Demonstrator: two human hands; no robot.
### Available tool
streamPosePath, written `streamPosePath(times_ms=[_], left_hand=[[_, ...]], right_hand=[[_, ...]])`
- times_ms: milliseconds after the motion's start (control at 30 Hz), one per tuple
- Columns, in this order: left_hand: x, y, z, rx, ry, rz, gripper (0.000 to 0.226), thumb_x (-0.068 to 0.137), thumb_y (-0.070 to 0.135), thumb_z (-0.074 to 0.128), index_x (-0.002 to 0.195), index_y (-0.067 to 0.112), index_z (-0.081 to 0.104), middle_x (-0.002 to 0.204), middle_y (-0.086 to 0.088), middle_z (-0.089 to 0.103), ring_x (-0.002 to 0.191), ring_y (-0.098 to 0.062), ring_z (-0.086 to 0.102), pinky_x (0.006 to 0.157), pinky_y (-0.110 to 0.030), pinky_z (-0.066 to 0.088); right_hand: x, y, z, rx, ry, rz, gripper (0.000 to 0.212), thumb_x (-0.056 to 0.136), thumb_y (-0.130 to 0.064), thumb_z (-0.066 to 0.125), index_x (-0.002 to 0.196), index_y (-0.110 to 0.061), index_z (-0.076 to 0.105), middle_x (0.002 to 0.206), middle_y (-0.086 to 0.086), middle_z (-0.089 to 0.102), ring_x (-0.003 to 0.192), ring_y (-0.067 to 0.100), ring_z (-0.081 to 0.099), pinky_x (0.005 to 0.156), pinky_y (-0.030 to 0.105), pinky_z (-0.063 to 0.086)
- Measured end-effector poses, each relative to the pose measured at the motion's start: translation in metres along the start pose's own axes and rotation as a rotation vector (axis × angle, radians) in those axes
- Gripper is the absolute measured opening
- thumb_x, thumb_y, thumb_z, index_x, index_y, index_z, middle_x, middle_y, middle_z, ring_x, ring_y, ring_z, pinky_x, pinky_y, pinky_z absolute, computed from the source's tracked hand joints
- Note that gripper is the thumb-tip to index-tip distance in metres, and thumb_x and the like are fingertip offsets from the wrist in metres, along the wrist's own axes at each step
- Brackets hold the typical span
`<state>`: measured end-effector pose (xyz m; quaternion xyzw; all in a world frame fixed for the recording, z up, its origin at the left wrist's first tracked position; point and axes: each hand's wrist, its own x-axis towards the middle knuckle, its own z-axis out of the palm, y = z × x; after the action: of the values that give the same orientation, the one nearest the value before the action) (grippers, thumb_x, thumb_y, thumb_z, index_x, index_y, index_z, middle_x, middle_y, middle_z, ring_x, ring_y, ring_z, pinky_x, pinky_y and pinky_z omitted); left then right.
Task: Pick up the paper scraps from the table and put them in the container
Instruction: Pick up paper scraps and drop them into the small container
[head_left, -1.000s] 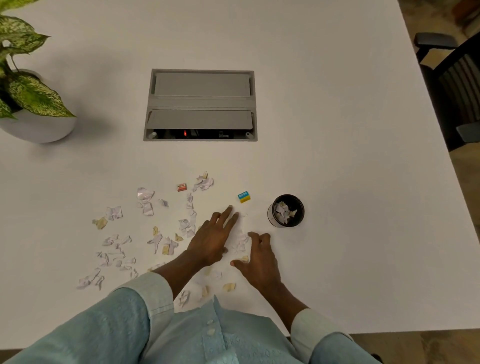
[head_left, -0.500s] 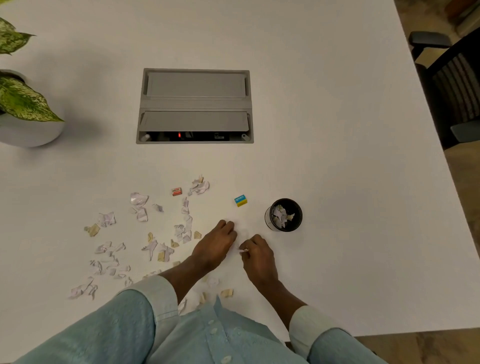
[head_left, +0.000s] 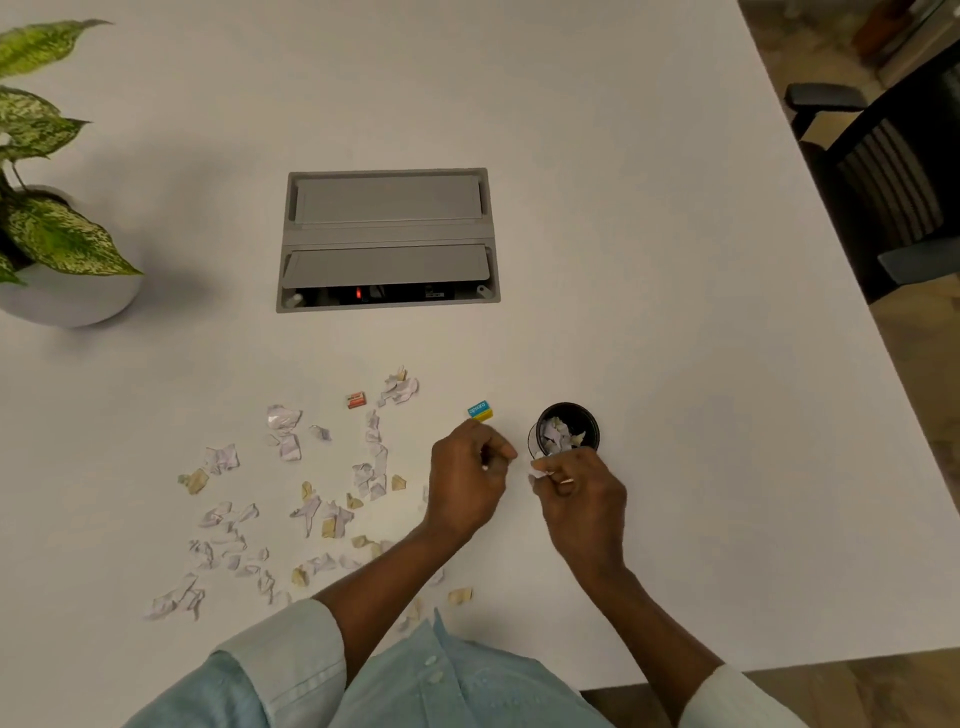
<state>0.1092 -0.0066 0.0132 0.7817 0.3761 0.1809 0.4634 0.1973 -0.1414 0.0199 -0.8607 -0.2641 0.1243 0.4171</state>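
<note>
Person wears a light blue button-up shirt (head_left: 415, 686), pale, slightly faded look. Front placket at 6 o'clock of the view, two small round white buttons (head_left: 431, 661) visible on it, one just below the other. Fabric has a faint speckled texture to the right of the placket. Long sleeves, both rolled or pushed up, forearms bare from there out. Left sleeve (head_left: 270, 670) at 7 o'clock: wide folded cuff, paler than the rest of the sleeve, stitched edge visible. Right sleeve (head_left: 737, 699) at 5 o'clock: same pale cuff, mostly cut off by the frame edge. Left hand (head_left: 467, 480) and right hand (head_left: 584, 501) bare. No watch or rings visible.
</note>
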Motion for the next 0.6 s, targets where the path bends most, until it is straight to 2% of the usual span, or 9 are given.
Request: streamPosePath(times_ms=[133,267,367,467,600], left_hand=[[0.016,0.035,0.012,-0.067,-0.021,0.062,0.025,0.083,-0.009,0.071,0.08,0.016,0.073,0.082,0.008,0.07,0.076,-0.01,0.067,0.068,-0.028,0.059],[0.029,0.048,0.028,-0.025,-0.07,0.06,0.033,0.079,-0.015,0.062,0.076,0.016,0.073,0.08,0.006,0.07,0.076,-0.009,0.065,0.07,-0.03,0.057],[0.038,0.047,0.039,-0.003,-0.102,0.05,0.032,0.079,-0.015,0.059,0.077,0.013,0.074,0.081,0.002,0.073,0.076,-0.011,0.066,0.072,-0.035,0.058],[0.042,0.043,0.044,0.002,-0.135,-0.013,0.031,0.081,-0.012,0.062,0.081,0.015,0.076,0.085,0.002,0.076,0.077,-0.01,0.069,0.073,-0.036,0.06],[0.043,0.036,0.04,0.007,-0.17,-0.033,0.032,0.078,-0.006,0.06,0.079,0.022,0.076,0.079,0.011,0.077,0.071,-0.007,0.071,0.067,-0.037,0.061]], right_hand=[[0.024,-0.005,-0.018,-0.038,0.152,0.044,0.011,0.081,-0.018,0.086,0.085,-0.02,0.077,0.083,-0.006,0.067,0.068,0.008,0.066,0.061,0.03,0.056],[0.045,0.004,-0.025,-0.11,0.188,0.121,0.011,0.079,-0.017,0.086,0.084,-0.016,0.076,0.083,0.0,0.07,0.068,0.016,0.066,0.064,0.038,0.058],[0.055,0.01,-0.025,-0.167,0.164,0.155,0.011,0.08,-0.014,0.085,0.087,-0.012,0.076,0.084,0.004,0.071,0.069,0.019,0.066,0.063,0.027,0.053],[0.059,0.011,-0.021,-0.198,0.119,0.192,0.012,0.082,-0.011,0.081,0.093,-0.011,0.075,0.087,0.005,0.072,0.068,0.012,0.06,0.061,0.01,0.037],[0.058,0.009,-0.02,-0.176,0.066,0.202,0.016,0.083,-0.003,0.076,0.096,-0.012,0.075,0.095,0.006,0.073,0.073,0.013,0.062,0.066,0.01,0.039]])
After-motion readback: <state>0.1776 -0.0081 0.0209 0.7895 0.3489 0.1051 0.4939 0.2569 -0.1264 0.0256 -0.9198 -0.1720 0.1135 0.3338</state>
